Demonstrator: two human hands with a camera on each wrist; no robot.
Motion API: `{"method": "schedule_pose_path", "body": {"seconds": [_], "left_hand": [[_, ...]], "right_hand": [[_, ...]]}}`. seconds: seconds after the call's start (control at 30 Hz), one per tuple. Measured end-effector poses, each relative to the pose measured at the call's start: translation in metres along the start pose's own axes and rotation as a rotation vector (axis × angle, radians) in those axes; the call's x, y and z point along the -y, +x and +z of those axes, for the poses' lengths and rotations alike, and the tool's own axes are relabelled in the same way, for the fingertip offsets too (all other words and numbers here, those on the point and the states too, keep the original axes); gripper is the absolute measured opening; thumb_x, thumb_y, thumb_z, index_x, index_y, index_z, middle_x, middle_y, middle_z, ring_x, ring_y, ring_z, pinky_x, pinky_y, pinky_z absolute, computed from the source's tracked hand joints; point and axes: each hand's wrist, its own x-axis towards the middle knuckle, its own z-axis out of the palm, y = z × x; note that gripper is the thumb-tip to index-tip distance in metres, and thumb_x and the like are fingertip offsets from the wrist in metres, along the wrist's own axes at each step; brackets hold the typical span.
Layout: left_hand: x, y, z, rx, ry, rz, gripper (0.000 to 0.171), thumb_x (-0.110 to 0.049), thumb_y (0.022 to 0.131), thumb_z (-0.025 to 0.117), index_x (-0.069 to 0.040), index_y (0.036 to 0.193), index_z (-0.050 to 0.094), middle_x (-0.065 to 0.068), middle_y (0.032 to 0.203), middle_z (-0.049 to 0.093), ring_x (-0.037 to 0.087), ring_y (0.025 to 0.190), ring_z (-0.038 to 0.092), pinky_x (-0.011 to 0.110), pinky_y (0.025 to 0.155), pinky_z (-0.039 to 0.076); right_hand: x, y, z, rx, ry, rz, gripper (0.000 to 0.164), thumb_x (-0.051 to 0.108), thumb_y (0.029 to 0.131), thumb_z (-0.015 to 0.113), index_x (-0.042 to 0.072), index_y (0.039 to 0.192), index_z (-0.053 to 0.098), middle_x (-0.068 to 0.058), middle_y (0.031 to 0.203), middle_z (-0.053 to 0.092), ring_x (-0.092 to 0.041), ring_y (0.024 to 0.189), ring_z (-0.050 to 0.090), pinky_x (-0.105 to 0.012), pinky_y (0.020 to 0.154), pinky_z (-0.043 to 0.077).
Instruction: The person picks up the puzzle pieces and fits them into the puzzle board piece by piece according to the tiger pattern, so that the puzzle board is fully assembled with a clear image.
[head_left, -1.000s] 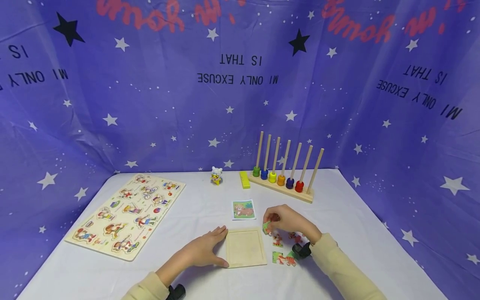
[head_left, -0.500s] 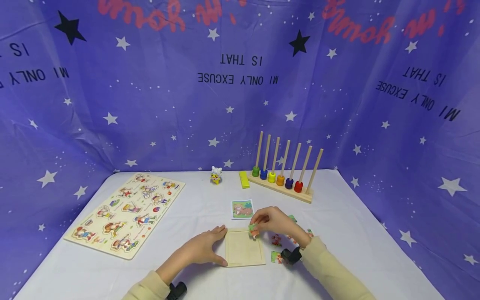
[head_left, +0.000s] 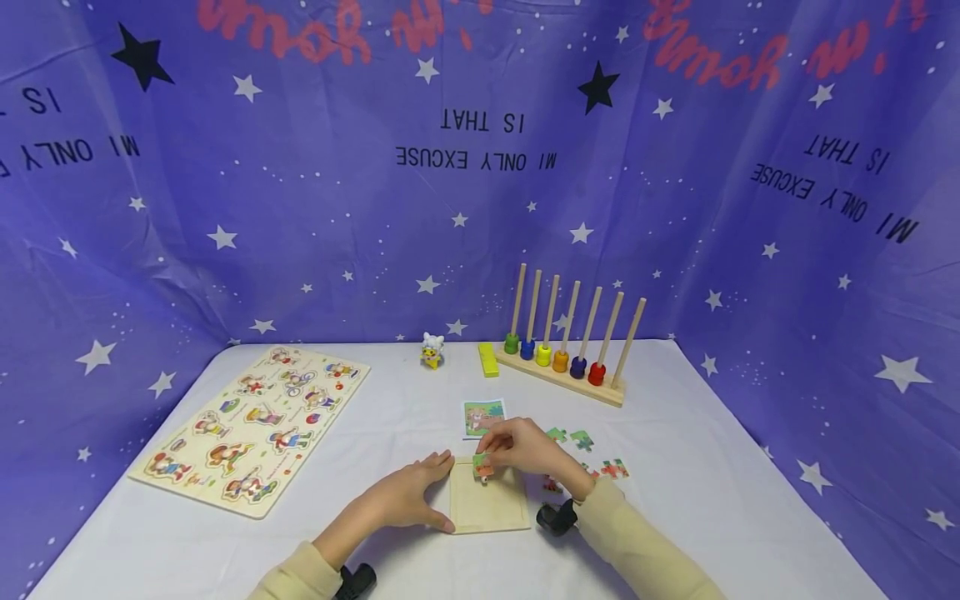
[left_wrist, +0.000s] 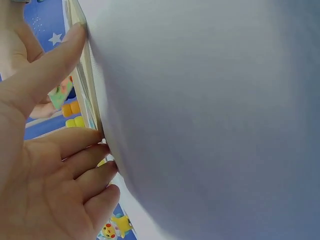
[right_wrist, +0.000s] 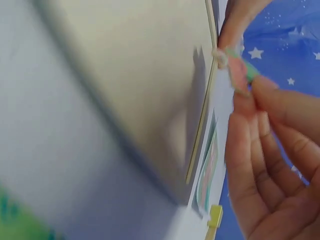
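A square wooden puzzle tray lies on the white table with nothing inside its frame. At its left edge rests my left hand, thumb at the near corner and fingertips at the far corner, fingers spread. My right hand pinches a green and orange puzzle piece between thumb and fingertips, over the far left part of the tray. In the right wrist view this puzzle piece stands tilted above the board. A small picture card lies just beyond, partly covered by the right hand.
Several loose puzzle pieces lie right of the tray, some hidden by the right arm. Farther back stand a peg rack with coloured beads, a yellow block and a small figurine. A large picture board lies at left.
My right hand has carried the puzzle piece leftward, from the loose pieces across to the tray's far left part. The left hand has stayed at the tray's edge.
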Motion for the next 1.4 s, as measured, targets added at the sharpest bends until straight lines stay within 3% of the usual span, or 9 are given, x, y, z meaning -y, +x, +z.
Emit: {"method": "schedule_pose_path", "body": {"seconds": [0.53, 0.97, 1.2, 1.4], "left_hand": [[0.0, 0.001, -0.001, 0.005, -0.002, 0.003, 0.098, -0.046, 0.069, 0.082, 0.004, 0.142, 0.042, 0.019, 0.15, 0.036, 0.042, 0.138, 0.031, 0.057, 0.11, 0.027], [0.0, 0.0, -0.001, -0.003, -0.01, 0.007, 0.097, -0.045, 0.068, 0.083, 0.004, 0.142, 0.042, 0.02, 0.15, 0.037, 0.043, 0.137, 0.032, 0.058, 0.11, 0.027], [0.0, 0.001, -0.002, -0.005, -0.002, 0.025, 0.097, -0.044, 0.069, 0.083, 0.005, 0.142, 0.042, 0.021, 0.149, 0.037, 0.043, 0.136, 0.033, 0.058, 0.109, 0.028], [0.0, 0.001, -0.001, -0.003, 0.006, 0.004, 0.097, -0.047, 0.069, 0.082, 0.003, 0.142, 0.043, 0.018, 0.15, 0.038, 0.042, 0.137, 0.033, 0.058, 0.109, 0.029]], "right_hand": [[0.013, 0.012, 0.023, -0.099, -0.115, 0.053, 0.007, 0.001, 0.081, 0.074, 0.008, 0.083, 0.074, 0.005, 0.08, 0.064, -0.004, 0.066, 0.054, -0.019, 0.057, 0.048], [0.017, 0.012, 0.03, -0.076, -0.079, 0.097, 0.006, 0.007, 0.08, 0.078, 0.006, 0.082, 0.072, 0.002, 0.076, 0.061, -0.004, 0.057, 0.055, -0.018, 0.048, 0.048], [0.019, 0.009, 0.026, -0.064, -0.141, 0.081, 0.014, 0.013, 0.076, 0.083, 0.009, 0.085, 0.072, -0.001, 0.082, 0.064, -0.011, 0.072, 0.057, -0.019, 0.062, 0.049], [0.021, 0.006, 0.023, -0.022, -0.132, 0.099, 0.024, 0.01, 0.071, 0.086, 0.007, 0.087, 0.068, -0.003, 0.08, 0.064, -0.006, 0.062, 0.054, -0.019, 0.056, 0.048]]}}
